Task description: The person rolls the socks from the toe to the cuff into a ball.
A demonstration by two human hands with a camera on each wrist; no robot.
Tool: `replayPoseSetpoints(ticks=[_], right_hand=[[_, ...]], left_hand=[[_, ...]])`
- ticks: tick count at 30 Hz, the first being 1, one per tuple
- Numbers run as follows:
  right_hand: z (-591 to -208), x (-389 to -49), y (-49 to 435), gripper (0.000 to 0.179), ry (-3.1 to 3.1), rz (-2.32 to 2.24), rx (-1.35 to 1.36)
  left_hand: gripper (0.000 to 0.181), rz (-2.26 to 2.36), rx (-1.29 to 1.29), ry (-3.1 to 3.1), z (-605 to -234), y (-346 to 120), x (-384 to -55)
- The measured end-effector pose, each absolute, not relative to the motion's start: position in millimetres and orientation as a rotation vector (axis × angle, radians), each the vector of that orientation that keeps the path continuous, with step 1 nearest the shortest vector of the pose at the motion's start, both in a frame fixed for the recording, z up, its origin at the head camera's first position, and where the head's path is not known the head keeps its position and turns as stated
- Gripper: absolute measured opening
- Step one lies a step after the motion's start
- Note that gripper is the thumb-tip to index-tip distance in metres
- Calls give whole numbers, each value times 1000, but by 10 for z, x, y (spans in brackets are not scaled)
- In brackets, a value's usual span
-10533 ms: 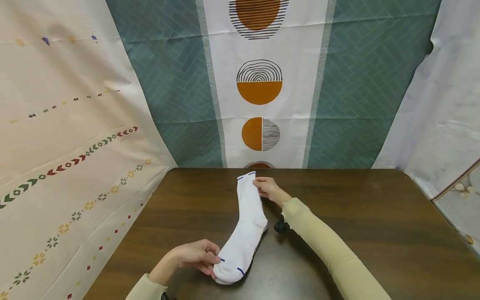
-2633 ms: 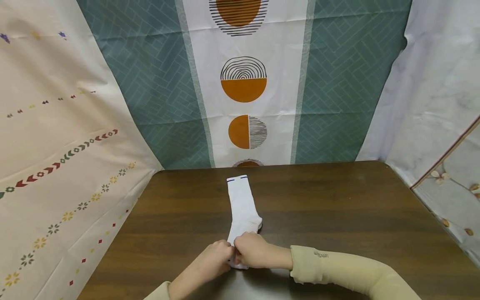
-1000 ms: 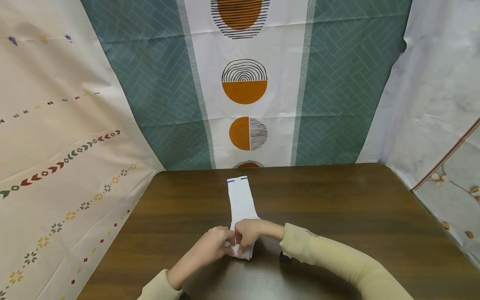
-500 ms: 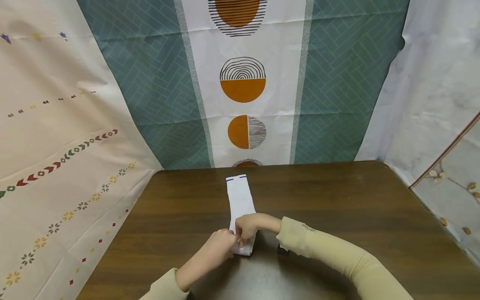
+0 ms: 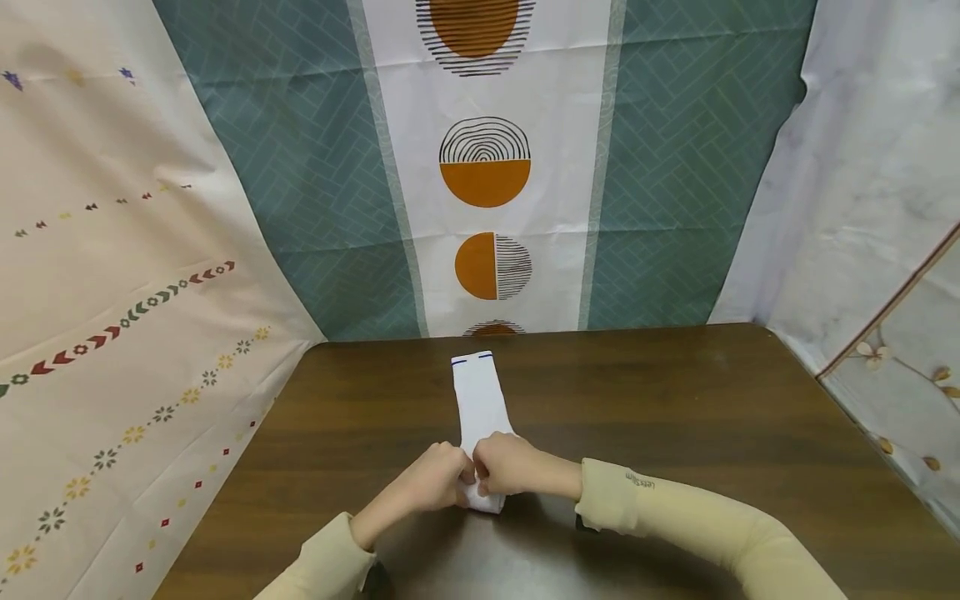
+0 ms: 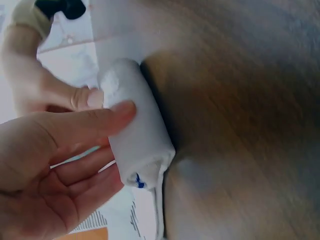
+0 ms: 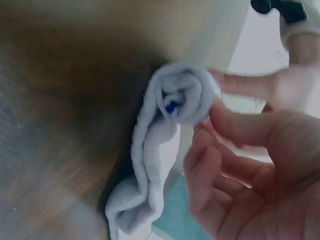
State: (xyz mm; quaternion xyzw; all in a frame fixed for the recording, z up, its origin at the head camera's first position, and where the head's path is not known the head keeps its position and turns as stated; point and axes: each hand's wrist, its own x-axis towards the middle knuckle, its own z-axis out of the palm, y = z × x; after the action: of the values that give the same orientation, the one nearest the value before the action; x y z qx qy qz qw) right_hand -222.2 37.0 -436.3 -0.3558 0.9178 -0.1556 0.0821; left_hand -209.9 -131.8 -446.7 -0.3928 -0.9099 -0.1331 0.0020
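A white sock (image 5: 480, 393) with blue dashes at its cuff lies lengthwise on the dark wooden table, cuff pointing away from me. Its toe end is wound into a roll (image 6: 142, 137) at the near side. My left hand (image 5: 435, 479) grips the left part of this roll, thumb over the near face in the left wrist view. From the right, my right hand (image 5: 517, 467) holds the other end with thumb and curled fingers. The right wrist view shows the coiled end (image 7: 182, 95) with a bit of blue inside, and layered fabric running on to the heel.
The brown table (image 5: 637, 400) spreads around the sock on both sides. Behind it hangs a green and white cloth (image 5: 487, 200) with orange circles. A patterned cream cloth (image 5: 150, 333) borders the left, and a marbled white one (image 5: 870, 250) the right.
Ten seconds ago the sock lay flat, a hand at each end. Both hands have since come together at the toe and rolled it away from me, shortening the sock. Lately they shifted only slightly.
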Motion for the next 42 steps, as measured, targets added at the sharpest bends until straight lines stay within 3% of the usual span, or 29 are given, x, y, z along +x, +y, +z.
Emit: replayPoseSetpoints(ticks=[12, 24, 31, 38, 42], right_hand=[[-4432, -2021, 418, 27, 2897, -56, -1555], [-4553, -2063, 391, 34, 2925, 244, -1512], [-4539, -2016, 387, 37, 3035, 181, -1235], [-4530, -2083, 381, 20, 3026, 255, -1427], [-4531, -2210, 404, 23, 2959, 176, -1445]], left_hand=[[15, -713, -1125, -3037, -4398, -1295, -2223], [17, -914, -858, -3272, -4344, -1269, -2318], [16, -1015, -822, -3288, -4330, -1252, -2379], [16, -1005, -728, -3267, -4338, -1240, -2362], [12, -929, -696, -3135, -4379, -1215, -2236]])
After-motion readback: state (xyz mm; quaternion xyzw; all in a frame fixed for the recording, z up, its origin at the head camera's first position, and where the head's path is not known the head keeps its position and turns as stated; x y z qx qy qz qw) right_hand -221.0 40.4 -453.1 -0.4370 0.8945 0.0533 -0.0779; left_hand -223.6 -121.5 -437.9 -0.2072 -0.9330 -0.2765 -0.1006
